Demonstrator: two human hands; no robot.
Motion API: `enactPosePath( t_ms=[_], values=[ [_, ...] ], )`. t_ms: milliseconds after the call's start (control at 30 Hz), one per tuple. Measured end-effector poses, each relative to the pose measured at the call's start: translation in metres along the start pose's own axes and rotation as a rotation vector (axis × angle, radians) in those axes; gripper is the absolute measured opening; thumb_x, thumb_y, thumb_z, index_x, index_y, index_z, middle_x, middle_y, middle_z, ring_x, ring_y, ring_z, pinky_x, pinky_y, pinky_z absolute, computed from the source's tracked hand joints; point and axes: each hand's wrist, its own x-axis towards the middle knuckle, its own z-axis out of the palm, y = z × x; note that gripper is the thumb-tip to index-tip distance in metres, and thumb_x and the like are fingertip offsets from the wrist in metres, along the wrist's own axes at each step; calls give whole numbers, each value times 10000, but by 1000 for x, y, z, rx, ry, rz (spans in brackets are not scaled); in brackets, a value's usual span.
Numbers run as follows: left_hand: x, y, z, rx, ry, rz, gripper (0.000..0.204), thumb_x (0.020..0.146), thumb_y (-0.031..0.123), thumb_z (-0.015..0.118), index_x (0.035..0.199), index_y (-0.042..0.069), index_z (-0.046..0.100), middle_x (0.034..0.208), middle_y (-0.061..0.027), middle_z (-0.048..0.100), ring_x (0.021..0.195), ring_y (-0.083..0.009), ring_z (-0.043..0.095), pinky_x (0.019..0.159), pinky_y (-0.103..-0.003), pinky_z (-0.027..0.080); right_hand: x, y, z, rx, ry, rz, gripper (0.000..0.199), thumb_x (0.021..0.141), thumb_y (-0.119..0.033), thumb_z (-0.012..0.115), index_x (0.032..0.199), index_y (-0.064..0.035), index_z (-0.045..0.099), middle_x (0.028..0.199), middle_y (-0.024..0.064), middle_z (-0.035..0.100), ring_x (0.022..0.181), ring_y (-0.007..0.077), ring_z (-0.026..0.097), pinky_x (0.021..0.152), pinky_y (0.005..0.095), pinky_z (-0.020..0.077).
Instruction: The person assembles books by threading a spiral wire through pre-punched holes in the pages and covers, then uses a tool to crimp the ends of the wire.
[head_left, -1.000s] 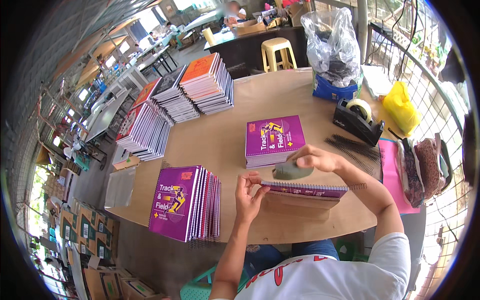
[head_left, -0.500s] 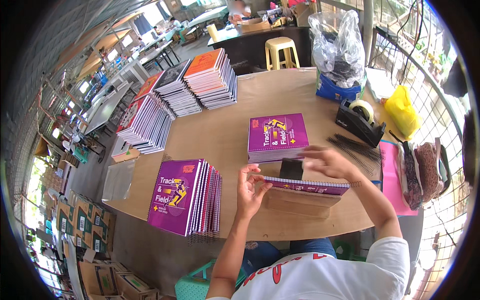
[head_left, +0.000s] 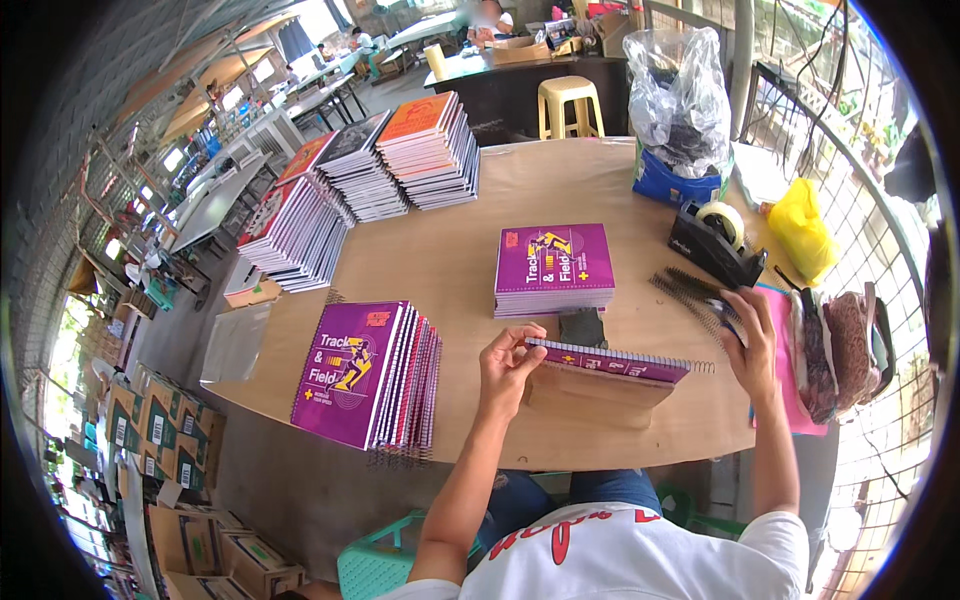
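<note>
A purple-covered spiral notebook (head_left: 640,367) stands on edge, its coil along the top and a length of coil sticking out past the right end. My left hand (head_left: 508,365) is closed, thumb and fingers pinching the left end of its bound edge. Beneath it is a brown wooden support (head_left: 590,400), with a dark block (head_left: 582,328) just behind. At the right, my right hand (head_left: 752,338) is closed around a small tool with dark and blue parts (head_left: 733,322), its kind partly hidden by my fingers. Loose black binding coils (head_left: 690,295) lie beside that hand.
Purple notebooks are stacked at centre (head_left: 555,262) and left (head_left: 350,375). Taller book stacks (head_left: 425,150) stand at the far left. Along the right are a tape dispenser (head_left: 715,245), a yellow bag (head_left: 803,235), a pink sheet (head_left: 800,400) and a patterned pouch (head_left: 850,345).
My right hand has moved right, from above the notebook to the tool beside the coils, and has closed on it. My left hand stays at the notebook's left end.
</note>
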Motion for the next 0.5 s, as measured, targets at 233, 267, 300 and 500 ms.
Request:
enactPosePath(
  t_ms=[233, 267, 300, 500],
  values=[
    [1, -11, -11, 48, 1, 41, 150, 893, 115, 799, 1001, 58, 711, 1051, -5, 678, 770, -19, 534, 641, -192, 429, 123, -121, 55, -206, -183, -1039, 223, 710, -174, 735, 922, -105, 736, 1009, 29, 668, 1040, 218, 639, 1110, 474, 428],
    [1, -13, -11, 59, 12, 34, 160, 886, 127, 809, 993, 59, 711, 1030, -2, 683, 770, -16, 535, 636, -190, 430, 131, -128, 62, -210, -201, -1124, 169, 711, -167, 723, 869, -112, 740, 980, 11, 672, 1031, 209, 641, 1135, 477, 408],
    [1, -14, -12, 71, 23, 27, 170, 880, 139, 818, 986, 59, 712, 1008, 1, 687, 770, -12, 535, 632, -188, 431, 136, -135, 67, -213, -219, -1209, 117, 712, -160, 712, 816, -118, 744, 952, -8, 676, 1021, 199, 643, 1159, 480, 389],
    [2, -18, -21, 97, 34, -2, 237, 835, 208, 859, 950, 59, 715, 904, 23, 719, 763, -34, 552, 640, -231, 410, 140, -155, 80, -283, -404, -1311, 81, 692, -192, 741, 713, -115, 734, 814, -9, 661, 924, 190, 666, 1037, 484, 478]
  ],
)
